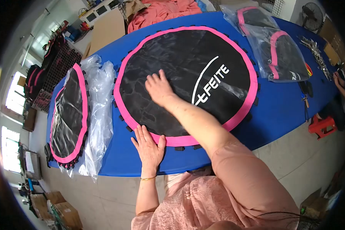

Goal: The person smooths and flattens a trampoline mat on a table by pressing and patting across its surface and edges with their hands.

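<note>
A round black trampoline mat (168,57) lies spread on the blue table, with a pink border, black tabs along its edge and white lettering. My left hand (148,150) rests open on the near pink border, fingers pointing away from me. Above the mat's middle-left part is my right hand (159,89), open with fingers apart and holding nothing; whether its palm presses on the fabric I cannot tell. My right forearm crosses the near part of the mat and hides some of the lettering and border.
On the blue table (119,161), a folded mat (71,115) and clear plastic bags (101,111) lie left. Bagged mats (285,53), metal pieces (316,55) and scissors (305,101) are at right. A person's hand (338,81) and a red stool (321,127) are farther right.
</note>
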Tool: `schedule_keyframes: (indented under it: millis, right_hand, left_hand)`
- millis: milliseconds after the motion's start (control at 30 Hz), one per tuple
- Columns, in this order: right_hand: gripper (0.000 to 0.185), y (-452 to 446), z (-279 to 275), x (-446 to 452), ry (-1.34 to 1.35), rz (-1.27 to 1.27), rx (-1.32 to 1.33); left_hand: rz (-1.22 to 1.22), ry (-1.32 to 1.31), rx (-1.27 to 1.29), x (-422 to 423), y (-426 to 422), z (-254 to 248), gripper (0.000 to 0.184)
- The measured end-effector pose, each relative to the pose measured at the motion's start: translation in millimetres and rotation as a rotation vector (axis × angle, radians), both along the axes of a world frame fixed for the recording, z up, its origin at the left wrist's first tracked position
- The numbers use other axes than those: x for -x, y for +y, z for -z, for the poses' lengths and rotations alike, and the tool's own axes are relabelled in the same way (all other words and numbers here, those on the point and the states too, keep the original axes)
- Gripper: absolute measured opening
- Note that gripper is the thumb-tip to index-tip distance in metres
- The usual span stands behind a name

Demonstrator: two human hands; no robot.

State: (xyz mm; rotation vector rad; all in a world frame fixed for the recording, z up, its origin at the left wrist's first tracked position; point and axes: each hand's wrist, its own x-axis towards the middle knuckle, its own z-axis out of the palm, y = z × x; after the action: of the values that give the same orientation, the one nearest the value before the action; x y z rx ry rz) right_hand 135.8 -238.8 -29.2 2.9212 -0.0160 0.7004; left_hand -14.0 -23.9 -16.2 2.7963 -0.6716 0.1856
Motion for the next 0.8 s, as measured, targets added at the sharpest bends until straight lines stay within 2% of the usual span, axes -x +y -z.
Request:
schedule_keyframes:
  millis: [67, 200, 267, 433, 600, 767, 800]
  right_hand:
    - [0.041, -34, 2, -5, -0.025, 0.075, 0.013]
    - [0.041, -103, 2, -4, -0.038, 0.194, 0.013]
    - [0.043, -132, -2, -5, 0.007, 0.270, 0.011]
    - [0.044, -188, -5, -7, 0.030, 0.395, 0.025]
    - [0.045, -207, -3, -7, 0.055, 0.445, 0.003]
    - [0.042, -183, -4, -10, 0.033, 0.411, -0.029]
    - [0.041, -175, 2, -11, -0.039, 0.374, 0.001]
  left_hand:
    - [0.007, -0.037, -0.002, 1, -1, -1, 0.085]
    - [0.008, -0.010, -0.010, 0, -1, -3, 0.085]
    - [0.009, 0.033, -0.013, -1, -1, -5, 0.093]
    - [0.010, 0.066, -0.031, -1, 0, -6, 0.095]
    - [0.018, 0.066, -0.029, -1, 1, -7, 0.096]
    - [0.027, 0.048, -0.029, -1, 1, -5, 0.096]
    - [0.032, 0.045, -0.026, -1, 1, -5, 0.096]
